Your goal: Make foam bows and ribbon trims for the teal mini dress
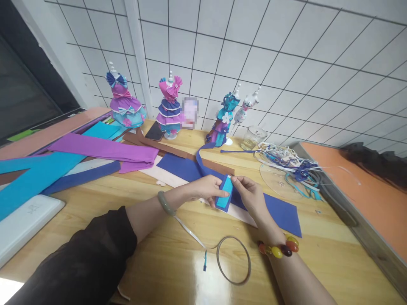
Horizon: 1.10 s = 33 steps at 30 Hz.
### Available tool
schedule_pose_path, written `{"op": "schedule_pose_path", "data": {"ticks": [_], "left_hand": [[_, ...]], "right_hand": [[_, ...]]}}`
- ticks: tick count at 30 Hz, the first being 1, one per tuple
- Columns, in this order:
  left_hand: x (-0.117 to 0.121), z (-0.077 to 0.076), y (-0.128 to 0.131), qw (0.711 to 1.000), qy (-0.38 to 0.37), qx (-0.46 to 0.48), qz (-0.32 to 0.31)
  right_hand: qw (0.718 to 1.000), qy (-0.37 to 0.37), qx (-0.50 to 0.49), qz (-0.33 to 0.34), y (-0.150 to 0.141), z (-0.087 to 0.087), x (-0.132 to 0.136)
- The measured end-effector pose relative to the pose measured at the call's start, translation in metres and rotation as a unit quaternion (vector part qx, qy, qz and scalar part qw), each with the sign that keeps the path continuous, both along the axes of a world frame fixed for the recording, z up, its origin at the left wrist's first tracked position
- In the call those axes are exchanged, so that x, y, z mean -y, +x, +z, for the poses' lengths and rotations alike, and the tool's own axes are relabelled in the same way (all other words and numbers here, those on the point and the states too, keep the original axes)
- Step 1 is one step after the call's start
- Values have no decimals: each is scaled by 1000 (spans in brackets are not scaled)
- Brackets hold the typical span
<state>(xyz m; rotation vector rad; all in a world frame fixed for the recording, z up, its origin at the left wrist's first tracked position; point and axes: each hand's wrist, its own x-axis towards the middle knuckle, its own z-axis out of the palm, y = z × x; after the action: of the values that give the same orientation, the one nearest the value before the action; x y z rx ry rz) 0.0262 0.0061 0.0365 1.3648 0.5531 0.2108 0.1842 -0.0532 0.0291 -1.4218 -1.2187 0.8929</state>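
Between my hands is a small layered piece of paper [225, 195], light blue on top of dark blue. My left hand [208, 189] grips it from the left, thumb laid across the light blue face. At its top edge, my right hand [249, 192] pinches a corner with thumb and finger, where a small white spot shows. Below the hands lie a long dark blue sheet [282, 212] and a pale pink strip [171, 179]. A narrow dark blue strip [201, 159] curls up behind my left hand.
Small dress forms in paper dresses [170, 108] stand along the tiled wall. Purple [104, 149] and blue sheets [38, 173] cover the left. Right are a glass jar [253, 137], a heap of scraps [286, 161] and an orange board [359, 186]. A ring [218, 258] lies in front.
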Motion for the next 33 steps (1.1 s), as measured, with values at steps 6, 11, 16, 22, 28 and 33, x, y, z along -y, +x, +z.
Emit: {"op": "schedule_pose_path", "data": {"ticks": [6,11,16,22,28,33], "left_hand": [[0,-8,2,999,-9,-23,-22],[-2,-7,3,1000,0,9,6],[-8,-8,8,990,21,15,136],[-13,-18,12,977,63,21,201],[-15,-19,11,978,32,25,206],[-18,-22,11,977,6,46,208]], "right_hand": [[1000,-5,3,-10,2,-6,-2],[998,-13,-57,-17,2,-8,-4],[993,-59,-101,17,-8,-2,0],[981,-115,-141,67,-16,-3,1],[976,-114,-148,109,-16,-3,3],[978,-85,-153,115,-16,-3,3]]}}
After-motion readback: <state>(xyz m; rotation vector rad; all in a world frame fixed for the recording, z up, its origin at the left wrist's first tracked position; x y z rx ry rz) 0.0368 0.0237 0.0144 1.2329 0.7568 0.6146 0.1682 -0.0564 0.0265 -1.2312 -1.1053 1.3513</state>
